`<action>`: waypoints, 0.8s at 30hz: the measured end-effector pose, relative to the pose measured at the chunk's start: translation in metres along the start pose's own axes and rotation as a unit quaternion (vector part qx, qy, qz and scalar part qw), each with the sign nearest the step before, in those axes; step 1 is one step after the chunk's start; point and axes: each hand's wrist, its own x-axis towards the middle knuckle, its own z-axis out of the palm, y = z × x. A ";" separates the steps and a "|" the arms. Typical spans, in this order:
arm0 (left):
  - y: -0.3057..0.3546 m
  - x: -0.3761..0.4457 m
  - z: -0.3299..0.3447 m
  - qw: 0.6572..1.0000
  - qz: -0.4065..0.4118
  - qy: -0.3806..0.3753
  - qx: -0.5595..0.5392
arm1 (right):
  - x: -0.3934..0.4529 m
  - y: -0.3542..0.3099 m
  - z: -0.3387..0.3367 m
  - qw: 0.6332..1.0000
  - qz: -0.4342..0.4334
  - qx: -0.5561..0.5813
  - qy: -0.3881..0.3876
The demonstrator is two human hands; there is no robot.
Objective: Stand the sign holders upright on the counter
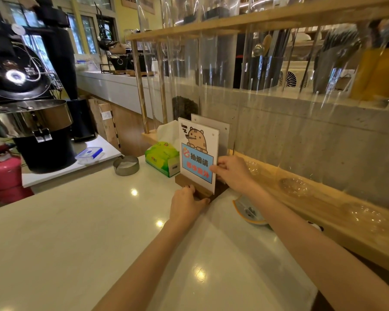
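A sign holder stands upright on the white counter: a clear panel with a cartoon tiger and a blue notice, set in a dark wooden base. My left hand grips the near end of that base. My right hand pinches the panel's right edge. A second clear panel stands close behind the first, mostly hidden by it.
A green tissue box and a round metal ashtray sit left of the sign. A small dish lies under my right forearm. A wooden ledge with clear dispenser tubes runs along the right. A coffee roaster stands far left.
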 end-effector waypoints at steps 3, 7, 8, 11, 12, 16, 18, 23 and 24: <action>-0.001 0.001 0.001 1.000 0.003 0.002 0.003 | -0.001 0.000 -0.001 1.000 -0.004 0.002 -0.001; -0.002 0.002 0.002 1.000 0.002 0.003 0.024 | -0.001 -0.001 -0.001 1.000 -0.003 -0.002 -0.009; -0.001 0.002 0.001 1.000 0.001 0.000 0.030 | -0.001 -0.002 -0.002 1.000 -0.001 0.000 -0.016; -0.002 0.003 0.001 0.999 0.005 0.000 0.042 | -0.003 -0.003 -0.004 1.000 0.005 0.010 -0.024; -0.002 0.003 0.001 0.999 0.001 -0.004 0.040 | -0.004 -0.003 -0.004 1.000 0.007 0.010 -0.026; 0.000 0.002 -0.002 0.999 0.000 -0.013 0.038 | -0.007 -0.004 -0.003 1.000 0.010 0.002 -0.023; 0.002 0.001 -0.007 0.999 0.003 -0.032 0.036 | -0.009 -0.007 -0.005 1.000 0.007 0.012 0.007; 0.001 -0.001 -0.014 0.998 0.022 -0.053 0.030 | -0.014 -0.015 -0.012 0.993 -0.013 0.068 0.093; 0.005 -0.002 -0.018 0.998 0.022 -0.046 0.036 | -0.017 -0.017 -0.014 0.991 -0.020 0.073 0.112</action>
